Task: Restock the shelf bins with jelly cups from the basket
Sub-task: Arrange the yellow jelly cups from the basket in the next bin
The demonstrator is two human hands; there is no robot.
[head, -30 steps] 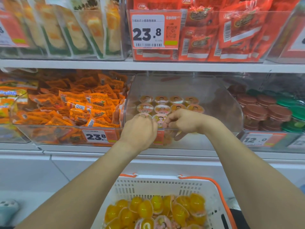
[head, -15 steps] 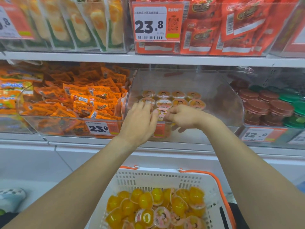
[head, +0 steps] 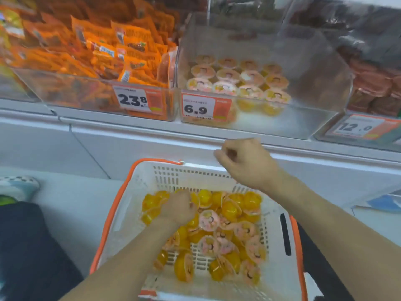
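Note:
A white basket [head: 134, 192] with orange handles sits below the shelf and holds several yellow jelly cups [head: 230, 210], some lying with their pink lids up. My left hand [head: 180, 208] reaches down into that pile and rests on the cups; its fingertips are hidden among them. My right hand [head: 245, 161] hovers over the basket's far rim, fingers loosely curled, holding nothing. On the shelf above stands a clear bin [head: 303, 118] tagged 6.9. In its left part are rows of jelly cups [head: 227, 74], lids up.
Left of the jelly bin is a clear bin of orange snack packets [head: 121, 53] tagged 23.8. To the right, a bin of brown-lidded cups [head: 373, 83] is tagged 12.0. A shoe [head: 19, 187] and a dark trouser leg [head: 26, 246] are on the floor at left.
Both hands have left the shelf bin and come down. The left is now in the basket's cups, the right above the basket's rim. The view has tilted downward.

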